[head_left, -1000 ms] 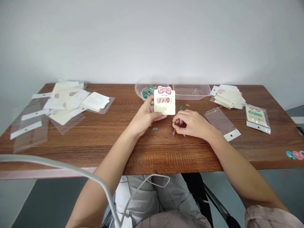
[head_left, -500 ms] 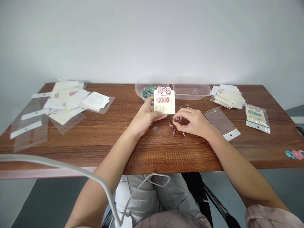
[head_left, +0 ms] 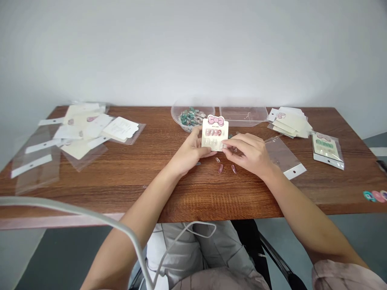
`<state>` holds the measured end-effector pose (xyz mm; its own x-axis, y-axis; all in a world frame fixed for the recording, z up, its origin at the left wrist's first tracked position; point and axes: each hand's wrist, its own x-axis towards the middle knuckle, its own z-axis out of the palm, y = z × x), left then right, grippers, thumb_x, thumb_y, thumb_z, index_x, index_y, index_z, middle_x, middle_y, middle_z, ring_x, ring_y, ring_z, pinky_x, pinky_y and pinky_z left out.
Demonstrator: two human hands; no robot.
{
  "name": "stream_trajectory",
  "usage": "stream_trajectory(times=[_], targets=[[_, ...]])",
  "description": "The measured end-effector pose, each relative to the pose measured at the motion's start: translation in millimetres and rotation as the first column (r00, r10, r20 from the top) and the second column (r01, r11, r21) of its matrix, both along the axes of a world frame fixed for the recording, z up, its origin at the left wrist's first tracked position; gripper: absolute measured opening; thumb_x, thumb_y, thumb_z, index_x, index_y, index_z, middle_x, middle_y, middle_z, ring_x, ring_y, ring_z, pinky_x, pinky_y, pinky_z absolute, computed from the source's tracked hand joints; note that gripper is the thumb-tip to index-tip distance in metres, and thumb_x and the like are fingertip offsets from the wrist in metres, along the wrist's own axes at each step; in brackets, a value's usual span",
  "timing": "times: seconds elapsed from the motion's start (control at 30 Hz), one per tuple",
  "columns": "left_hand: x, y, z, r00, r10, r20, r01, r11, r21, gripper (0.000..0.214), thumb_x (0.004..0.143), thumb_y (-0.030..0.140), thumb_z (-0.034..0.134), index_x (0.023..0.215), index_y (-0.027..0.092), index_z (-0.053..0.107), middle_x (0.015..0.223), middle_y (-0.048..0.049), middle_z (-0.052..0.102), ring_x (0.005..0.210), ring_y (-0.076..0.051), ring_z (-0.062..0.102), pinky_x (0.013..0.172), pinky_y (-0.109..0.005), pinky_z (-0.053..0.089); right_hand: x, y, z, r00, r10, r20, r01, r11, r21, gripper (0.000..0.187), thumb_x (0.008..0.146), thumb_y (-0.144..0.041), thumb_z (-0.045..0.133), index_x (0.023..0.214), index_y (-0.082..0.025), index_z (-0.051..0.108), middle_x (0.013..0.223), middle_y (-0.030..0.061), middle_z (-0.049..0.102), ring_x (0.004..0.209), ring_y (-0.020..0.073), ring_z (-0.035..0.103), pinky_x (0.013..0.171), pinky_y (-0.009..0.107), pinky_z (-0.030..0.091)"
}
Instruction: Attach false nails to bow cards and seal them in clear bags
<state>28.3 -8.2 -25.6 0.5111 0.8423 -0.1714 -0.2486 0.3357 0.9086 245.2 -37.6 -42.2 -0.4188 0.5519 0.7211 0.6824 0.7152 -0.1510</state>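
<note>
A cream display card (head_left: pixel 215 141) with a pink bow top stands upright in my left hand (head_left: pixel 193 150), gripped at its left edge between thumb and fingers. Pink press-on nails (head_left: pixel 213 132) sit in a row across it, with paler ones below. At the card's lower right corner, my right hand (head_left: pixel 249 153) pinches a small press-on nail (head_left: pixel 223 146), mostly covered by the fingertips. Under the hands, a dark pink nail (head_left: pixel 220 168) and another dark pink nail (head_left: pixel 234 168) lie on the wooden table (head_left: pixel 193 197), beside a smaller pale one (head_left: pixel 217 160).
Behind the card are a clear bowl of green and pale nails (head_left: pixel 192 117) and a clear tray (head_left: pixel 243 117). Cards and plastic sleeves (head_left: pixel 87 129) spread at left. At right lie a card stack (head_left: pixel 290 121), a clear sleeve (head_left: pixel 284 155) and a packed card (head_left: pixel 328 149). A white cable (head_left: pixel 90 215) crosses the front left.
The card has shifted right and slightly down in my left hand. My right hand has brought the small nail from beside the card to its lower right corner.
</note>
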Motion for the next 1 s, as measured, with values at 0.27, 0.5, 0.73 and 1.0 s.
stream_trajectory(times=[0.27, 0.5, 0.73, 1.0], targets=[[2.5, -1.5, -1.0, 1.0, -0.011, 0.019, 0.011, 1.0, 0.003, 0.056, 0.076, -0.001, 0.069, 0.124, 0.02, 0.051, 0.114, -0.004, 0.071, 0.103, -0.017, 0.07, 0.096, -0.035, 0.057, -4.0, -1.0, 2.0, 0.999, -0.032, 0.028, 0.032, 0.999, 0.013, 0.011, 0.097, -0.016, 0.063, 0.096, -0.02, 0.073, 0.084, 0.0021, 0.077, 0.069, 0.015, 0.069, 0.065, 0.03, 0.056], [2.3, -0.2, -5.4, 0.999, -0.043, 0.021, 0.043, 0.999, 0.005, 0.06, 0.076, -0.001, 0.069, 0.129, 0.02, 0.049, 0.113, -0.0058, 0.073, 0.103, -0.018, 0.072, 0.097, -0.037, 0.057, -6.5, -2.0, 1.9, 0.996, -0.066, 0.059, 0.067, 0.998, -0.015, 0.015, 0.099, -0.015, 0.06, 0.098, -0.02, 0.074, 0.086, 0.0028, 0.078, 0.073, 0.015, 0.071, 0.066, 0.029, 0.056], [3.4, -1.0, -4.1, 0.999, -0.04, 0.024, 0.04, 0.999, 0.006, 0.063, 0.077, 0.0, 0.07, 0.132, 0.021, 0.048, 0.119, -0.0074, 0.072, 0.105, -0.02, 0.072, 0.101, -0.04, 0.056, -7.7, -2.3, 2.3, 0.993, -0.086, 0.085, 0.085, 0.996, 0.01, 0.015, 0.099, -0.015, 0.06, 0.098, -0.019, 0.074, 0.086, 0.003, 0.078, 0.072, 0.0151, 0.071, 0.065, 0.028, 0.055], [3.1, -0.7, -5.6, 0.999, -0.047, 0.027, 0.047, 0.999, 0.012, 0.064, 0.077, 0.001, 0.071, 0.133, 0.022, 0.048, 0.119, -0.0076, 0.071, 0.11, -0.022, 0.071, 0.106, -0.045, 0.054, -7.5, -1.5, 1.5, 0.992, -0.083, 0.095, 0.083, 0.997, 0.006, 0.015, 0.099, -0.014, 0.059, 0.098, -0.019, 0.073, 0.087, 0.0028, 0.078, 0.073, 0.0146, 0.071, 0.064, 0.028, 0.055]])
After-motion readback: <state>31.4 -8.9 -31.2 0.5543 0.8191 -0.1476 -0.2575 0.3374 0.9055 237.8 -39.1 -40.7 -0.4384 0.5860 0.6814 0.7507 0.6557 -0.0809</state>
